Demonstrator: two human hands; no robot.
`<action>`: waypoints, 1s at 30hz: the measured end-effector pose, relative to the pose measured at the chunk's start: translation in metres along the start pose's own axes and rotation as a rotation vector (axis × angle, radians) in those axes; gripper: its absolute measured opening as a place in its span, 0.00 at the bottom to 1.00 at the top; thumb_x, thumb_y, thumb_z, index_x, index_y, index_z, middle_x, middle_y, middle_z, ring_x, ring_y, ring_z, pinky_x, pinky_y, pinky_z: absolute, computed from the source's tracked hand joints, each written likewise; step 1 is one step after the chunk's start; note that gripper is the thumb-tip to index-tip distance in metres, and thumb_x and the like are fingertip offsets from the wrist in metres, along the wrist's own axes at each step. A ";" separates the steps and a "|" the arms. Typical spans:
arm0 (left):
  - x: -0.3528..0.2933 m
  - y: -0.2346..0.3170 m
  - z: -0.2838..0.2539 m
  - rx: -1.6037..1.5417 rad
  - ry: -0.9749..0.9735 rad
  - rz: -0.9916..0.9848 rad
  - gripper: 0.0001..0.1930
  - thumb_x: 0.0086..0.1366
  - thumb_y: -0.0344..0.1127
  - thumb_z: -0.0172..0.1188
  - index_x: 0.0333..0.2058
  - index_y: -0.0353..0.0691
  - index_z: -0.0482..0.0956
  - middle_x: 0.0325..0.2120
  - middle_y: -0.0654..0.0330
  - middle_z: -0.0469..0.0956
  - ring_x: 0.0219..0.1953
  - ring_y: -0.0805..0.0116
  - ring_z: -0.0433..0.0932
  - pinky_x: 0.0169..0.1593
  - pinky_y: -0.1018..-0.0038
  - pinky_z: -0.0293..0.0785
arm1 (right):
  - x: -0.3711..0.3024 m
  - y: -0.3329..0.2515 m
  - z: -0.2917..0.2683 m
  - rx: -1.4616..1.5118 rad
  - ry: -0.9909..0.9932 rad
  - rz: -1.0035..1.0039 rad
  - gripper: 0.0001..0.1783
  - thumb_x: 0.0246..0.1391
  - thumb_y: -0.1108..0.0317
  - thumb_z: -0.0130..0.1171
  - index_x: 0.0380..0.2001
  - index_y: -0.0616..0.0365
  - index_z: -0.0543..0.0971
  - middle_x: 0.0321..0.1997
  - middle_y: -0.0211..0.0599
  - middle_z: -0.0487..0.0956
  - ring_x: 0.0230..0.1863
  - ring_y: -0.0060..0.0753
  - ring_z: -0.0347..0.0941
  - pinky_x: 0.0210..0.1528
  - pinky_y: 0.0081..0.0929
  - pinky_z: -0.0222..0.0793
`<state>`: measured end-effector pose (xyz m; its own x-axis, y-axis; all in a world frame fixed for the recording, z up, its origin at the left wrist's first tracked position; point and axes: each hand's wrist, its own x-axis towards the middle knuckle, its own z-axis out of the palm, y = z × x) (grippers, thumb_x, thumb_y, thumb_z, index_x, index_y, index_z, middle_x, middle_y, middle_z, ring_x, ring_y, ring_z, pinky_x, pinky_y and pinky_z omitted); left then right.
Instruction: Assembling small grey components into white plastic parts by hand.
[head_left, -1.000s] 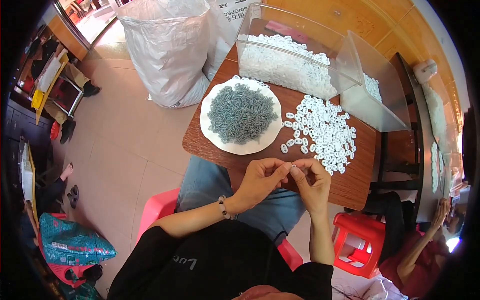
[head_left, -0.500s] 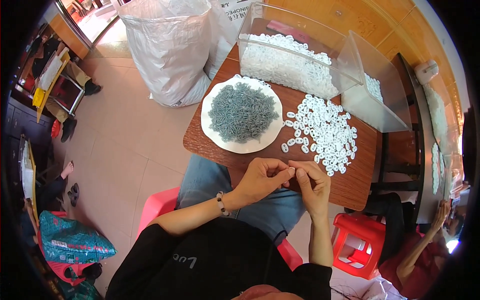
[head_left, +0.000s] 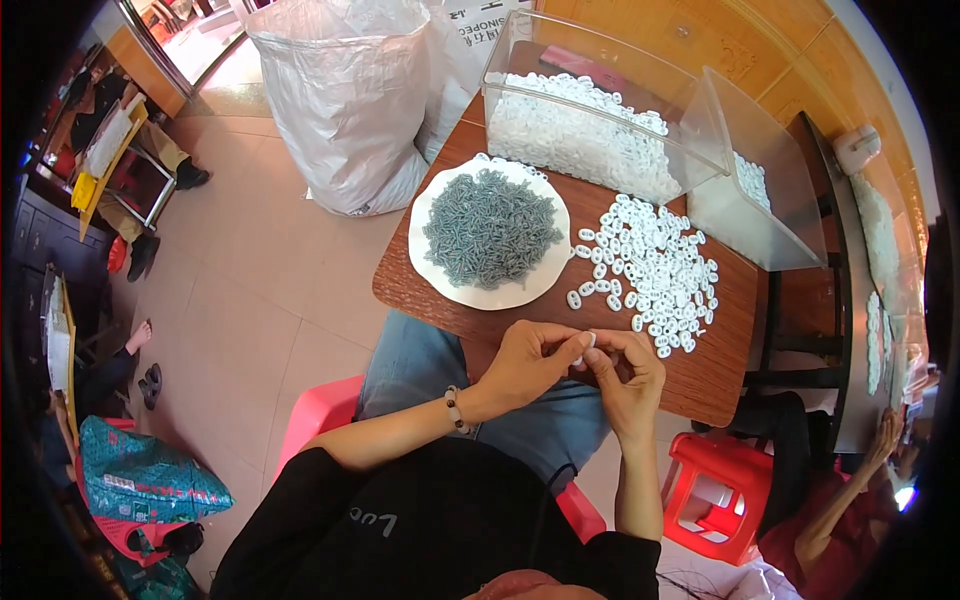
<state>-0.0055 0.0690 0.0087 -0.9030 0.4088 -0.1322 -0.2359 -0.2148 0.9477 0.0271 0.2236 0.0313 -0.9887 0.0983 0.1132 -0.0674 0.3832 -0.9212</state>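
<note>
My left hand (head_left: 522,370) and my right hand (head_left: 632,388) meet over the table's front edge. Thumbs and fingertips of both pinch a small white plastic piece (head_left: 589,341), mostly covered by the fingers. Just beyond them, many loose white oval pieces with two holes (head_left: 660,262) lie scattered on the brown wooden table (head_left: 700,385). To their left, a white wavy-rimmed plate (head_left: 424,266) bears a heap of small grey screw-like pieces (head_left: 490,232). Whether a grey piece is in my fingers cannot be made out.
Behind the plate stands a clear bin (head_left: 590,125) full of white pieces, with another clear bin (head_left: 750,225) to its right. A large white sack (head_left: 345,110) is on the floor at the back left. A red stool (head_left: 715,500) and another person's arm (head_left: 840,505) are at the right.
The white piece shows more clearly between my fingertips, and my fingers have shifted slightly around it. The whole view has moved a little; the plate and piles look the same.
</note>
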 end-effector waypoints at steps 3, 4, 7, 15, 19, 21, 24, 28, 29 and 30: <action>-0.002 0.007 0.001 -0.024 -0.004 -0.050 0.13 0.67 0.37 0.57 0.35 0.30 0.82 0.23 0.66 0.79 0.26 0.84 0.72 0.29 0.84 0.70 | -0.002 0.004 0.001 0.034 0.020 0.018 0.08 0.49 0.76 0.64 0.35 0.60 0.82 0.30 0.33 0.79 0.30 0.23 0.68 0.35 0.22 0.64; -0.002 0.007 0.001 -0.023 -0.003 -0.049 0.13 0.67 0.37 0.57 0.35 0.30 0.82 0.23 0.66 0.79 0.26 0.84 0.72 0.29 0.84 0.70 | -0.002 0.002 0.002 0.035 0.019 0.017 0.08 0.49 0.76 0.64 0.35 0.60 0.82 0.30 0.33 0.79 0.30 0.23 0.68 0.35 0.22 0.64; -0.002 0.005 0.003 -0.006 -0.003 -0.005 0.12 0.67 0.37 0.57 0.36 0.32 0.82 0.22 0.67 0.79 0.22 0.86 0.69 0.22 0.86 0.63 | -0.003 0.000 0.004 0.117 0.052 0.063 0.07 0.48 0.76 0.65 0.33 0.61 0.82 0.29 0.33 0.79 0.30 0.23 0.68 0.34 0.23 0.64; -0.005 0.011 0.002 -0.019 -0.041 0.001 0.12 0.68 0.39 0.56 0.38 0.34 0.80 0.22 0.67 0.78 0.20 0.87 0.68 0.20 0.88 0.60 | -0.001 -0.003 0.001 0.068 0.091 -0.039 0.03 0.52 0.77 0.61 0.32 0.63 0.80 0.29 0.30 0.78 0.31 0.19 0.68 0.35 0.16 0.63; -0.012 0.023 -0.008 -0.060 -0.049 -0.112 0.11 0.67 0.37 0.58 0.36 0.35 0.80 0.22 0.67 0.77 0.20 0.86 0.69 0.22 0.88 0.63 | 0.001 -0.001 -0.006 0.066 0.094 0.001 0.04 0.59 0.73 0.56 0.34 0.63 0.78 0.32 0.28 0.79 0.31 0.12 0.67 0.36 0.13 0.63; -0.013 0.028 -0.018 0.088 0.007 -0.007 0.10 0.66 0.37 0.59 0.35 0.34 0.80 0.21 0.68 0.77 0.21 0.86 0.69 0.24 0.87 0.63 | 0.003 -0.001 -0.008 0.090 0.093 0.014 0.04 0.59 0.73 0.56 0.34 0.63 0.78 0.32 0.28 0.79 0.31 0.12 0.67 0.36 0.13 0.63; -0.007 0.049 -0.040 0.358 0.161 0.147 0.10 0.64 0.36 0.60 0.32 0.33 0.79 0.18 0.68 0.76 0.20 0.85 0.69 0.24 0.83 0.64 | 0.001 0.001 -0.010 0.113 0.092 0.017 0.04 0.59 0.73 0.56 0.34 0.63 0.77 0.33 0.29 0.79 0.31 0.12 0.67 0.37 0.13 0.63; 0.016 0.062 -0.077 0.653 0.289 0.196 0.11 0.62 0.36 0.62 0.28 0.32 0.78 0.13 0.64 0.72 0.16 0.82 0.66 0.21 0.77 0.60 | -0.001 0.005 -0.014 0.057 0.068 -0.009 0.05 0.59 0.73 0.56 0.34 0.63 0.77 0.33 0.30 0.80 0.32 0.13 0.68 0.38 0.14 0.64; 0.020 0.066 -0.083 0.656 0.289 0.198 0.11 0.62 0.36 0.62 0.28 0.32 0.78 0.13 0.64 0.72 0.16 0.82 0.66 0.21 0.77 0.60 | -0.001 0.006 -0.014 0.059 0.070 -0.010 0.05 0.59 0.73 0.56 0.34 0.63 0.77 0.33 0.30 0.80 0.32 0.13 0.68 0.38 0.14 0.64; 0.024 0.070 -0.087 0.725 0.258 0.170 0.11 0.61 0.36 0.62 0.28 0.32 0.78 0.13 0.61 0.72 0.16 0.78 0.67 0.21 0.75 0.60 | 0.000 0.007 -0.014 0.052 0.072 -0.010 0.05 0.59 0.72 0.56 0.34 0.64 0.77 0.33 0.30 0.80 0.32 0.13 0.68 0.39 0.14 0.64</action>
<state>-0.0753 -0.0134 0.0468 -0.9814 0.1846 0.0529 0.1261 0.4120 0.9024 0.0289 0.2386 0.0301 -0.9759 0.1611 0.1474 -0.0862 0.3362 -0.9378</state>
